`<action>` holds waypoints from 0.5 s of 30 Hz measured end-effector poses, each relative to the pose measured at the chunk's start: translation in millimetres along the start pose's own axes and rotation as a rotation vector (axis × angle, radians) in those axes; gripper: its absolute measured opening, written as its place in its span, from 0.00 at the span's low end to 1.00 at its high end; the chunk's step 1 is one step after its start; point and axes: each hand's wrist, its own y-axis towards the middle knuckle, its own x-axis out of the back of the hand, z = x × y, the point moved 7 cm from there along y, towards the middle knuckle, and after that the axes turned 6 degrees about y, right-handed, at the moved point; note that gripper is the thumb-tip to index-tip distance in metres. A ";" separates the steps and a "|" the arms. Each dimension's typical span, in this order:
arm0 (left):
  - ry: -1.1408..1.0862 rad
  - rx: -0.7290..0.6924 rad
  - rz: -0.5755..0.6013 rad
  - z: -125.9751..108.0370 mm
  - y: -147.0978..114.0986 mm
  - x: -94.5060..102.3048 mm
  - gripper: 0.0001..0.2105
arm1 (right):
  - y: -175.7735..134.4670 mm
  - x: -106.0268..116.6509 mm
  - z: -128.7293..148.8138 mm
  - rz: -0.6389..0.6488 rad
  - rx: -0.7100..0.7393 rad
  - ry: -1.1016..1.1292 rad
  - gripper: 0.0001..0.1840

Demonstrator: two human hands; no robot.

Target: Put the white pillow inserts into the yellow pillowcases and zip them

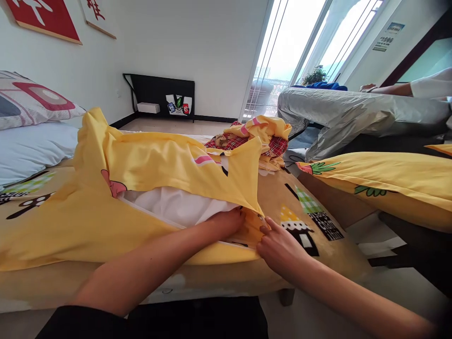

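A yellow pillowcase point(151, 153) with pink printed patches lies across the bed, its long side opening spread apart. White filling point(176, 205) shows inside the gap. My left hand point(231, 222) reaches into the opening near its right end; the fingertips are hidden by the fabric. At the corner of the opening, my right hand point(278, 242) is closed on the pillowcase's edge, thumb and fingers pinching the cloth.
The bed has a tan printed cover point(318, 235). Behind the pillowcase sits a crumpled yellow and red-checked cloth point(261, 136). White bedding point(35, 148) and a patterned pillow point(38, 101) are at left. A yellow pineapple-print cushion point(395, 181) and another person's arm point(391, 90) are at right.
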 end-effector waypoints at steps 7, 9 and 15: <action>0.075 -0.095 -0.020 11.4 -18.8 3.4 0.16 | 2.5 4.0 -4.1 -0.008 -0.014 -0.084 0.10; 0.112 -0.181 -0.057 8.1 -24.9 6.2 0.15 | 2.3 3.4 -5.0 -0.022 -0.020 -0.103 0.09; 0.345 -0.407 -0.277 -13.7 -28.8 9.3 0.11 | 1.5 2.4 -8.2 -0.045 -0.099 -0.145 0.10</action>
